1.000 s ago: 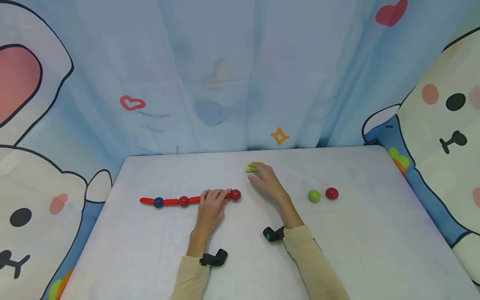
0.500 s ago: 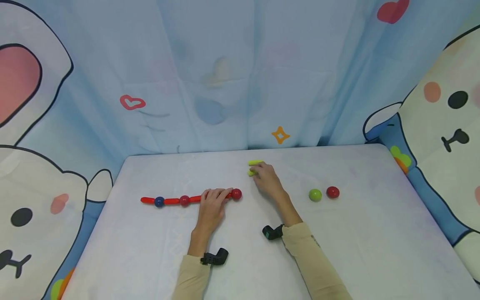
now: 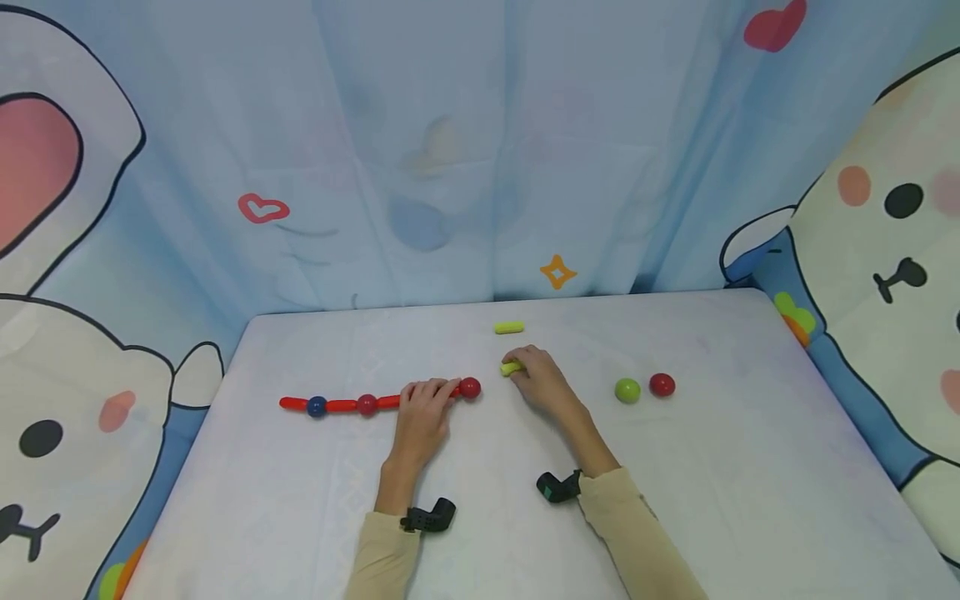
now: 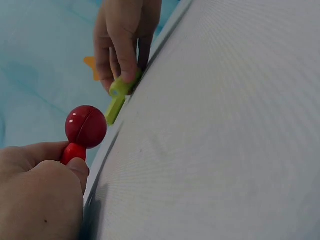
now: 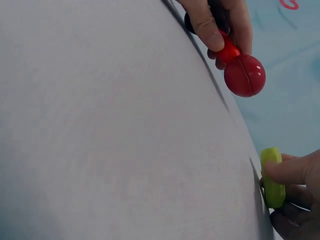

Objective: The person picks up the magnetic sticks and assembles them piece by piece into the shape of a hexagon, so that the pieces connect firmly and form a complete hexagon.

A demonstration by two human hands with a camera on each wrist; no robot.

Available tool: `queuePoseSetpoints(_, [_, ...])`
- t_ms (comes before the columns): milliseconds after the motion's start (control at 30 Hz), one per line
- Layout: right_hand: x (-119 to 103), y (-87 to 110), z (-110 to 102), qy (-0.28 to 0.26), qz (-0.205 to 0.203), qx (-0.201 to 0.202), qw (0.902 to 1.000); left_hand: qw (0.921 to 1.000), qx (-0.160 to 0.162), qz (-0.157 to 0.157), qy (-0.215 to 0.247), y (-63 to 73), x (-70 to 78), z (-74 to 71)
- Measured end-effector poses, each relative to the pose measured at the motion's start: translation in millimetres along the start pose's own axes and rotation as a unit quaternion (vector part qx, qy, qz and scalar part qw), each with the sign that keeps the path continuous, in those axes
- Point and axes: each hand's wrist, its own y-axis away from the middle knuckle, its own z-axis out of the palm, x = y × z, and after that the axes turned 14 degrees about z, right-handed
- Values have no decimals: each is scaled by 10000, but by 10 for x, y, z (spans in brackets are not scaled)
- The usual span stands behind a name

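Observation:
A chain of red rods [image 3: 342, 406] and balls lies across the left half of the table, with a blue ball [image 3: 317, 407] near its left end. My left hand [image 3: 422, 421] grips the red rod [image 4: 74, 152] just behind the red end ball [image 3: 470, 388]. Between thumb and fingers, my right hand [image 3: 543, 381] pinches a yellow-green rod [image 5: 273, 177], a little to the right of that end ball and apart from it. Behind the right hand, a second yellow-green rod [image 3: 509, 327] lies near the table's far edge.
A green ball [image 3: 627, 390] and a loose red ball [image 3: 662, 384] sit on the white table [image 3: 750, 467] to the right of my right hand. A blue printed curtain [image 3: 420, 150] hangs behind the far edge.
My right hand has picked out one of the two yellow-green rods and drawn it nearer, away from the other. The left hand stays in place on the chain.

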Motion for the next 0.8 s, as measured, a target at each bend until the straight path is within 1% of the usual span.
queuePoseSetpoints(100, [57,64,-12,-661,138,-332,9972,10000,-27,-27,15,1,3,-3])
queuePoseSetpoints(167, [95,119,-17,-1259,277,-484,9905,10000,-46,-35,71,-1,3,-5])
queuePoseSetpoints(267, [127,197,-15,-1971,613,-516,9771,9999,6,-11,157,-5,-4,-5])
queuePoseSetpoints(400, [158,271,-19,-2823,1305,-522,9490,9997,121,79,201,-9,-14,4])
queuePoseSetpoints(467, [189,286,-18,-3219,1555,-534,9324,9996,148,108,202,-9,-13,5])
queuePoseSetpoints(500, [203,289,-19,-3384,1609,-540,9256,9996,161,116,208,-9,-10,4])
queuePoseSetpoints(567, [225,283,-18,-3523,1628,-532,9201,9995,187,108,228,-10,-6,2])
queuePoseSetpoints(633, [241,274,-17,-3570,1630,-515,9183,9995,198,84,242,-12,-2,-3])
queuePoseSetpoints(800, [251,270,-7,-3456,1670,-489,9221,9997,128,77,201,-14,-2,-7])
